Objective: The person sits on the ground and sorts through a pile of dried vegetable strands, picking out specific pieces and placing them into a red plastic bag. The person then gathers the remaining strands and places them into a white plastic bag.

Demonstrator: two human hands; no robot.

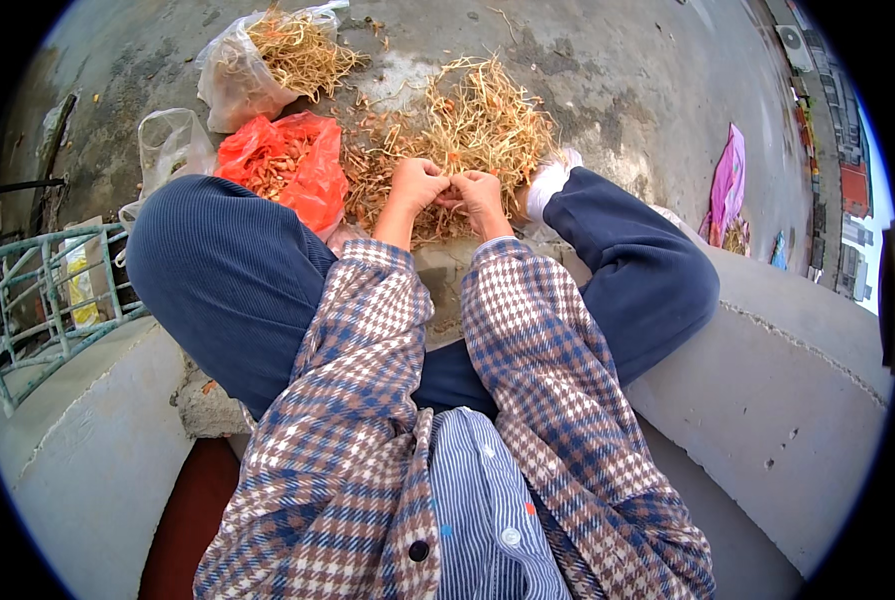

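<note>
My left hand (415, 187) and my right hand (480, 198) meet fingertip to fingertip, pinching a small piece of dried plant material; its exact shape is too small to make out. Both are over the near side of a tangled heap of dry, straw-coloured roots or stems (485, 112) with orange bits in it. Darker trimmings (368, 180) spread on the ground to the left of the hands. A red plastic bag (320, 161) stands open beside them, with small orange-brown pieces (275, 169) inside. Behind it, a whitish plastic bag (230, 82) holds more dry stems (305, 49).
A clear plastic bag (173, 146) lies left of the red one. My bent legs flank the heap, the right foot in a white covering (552, 180) touching its edge. A green metal rack (49, 300) is at far left, a purple bag (726, 180) at right on the concrete.
</note>
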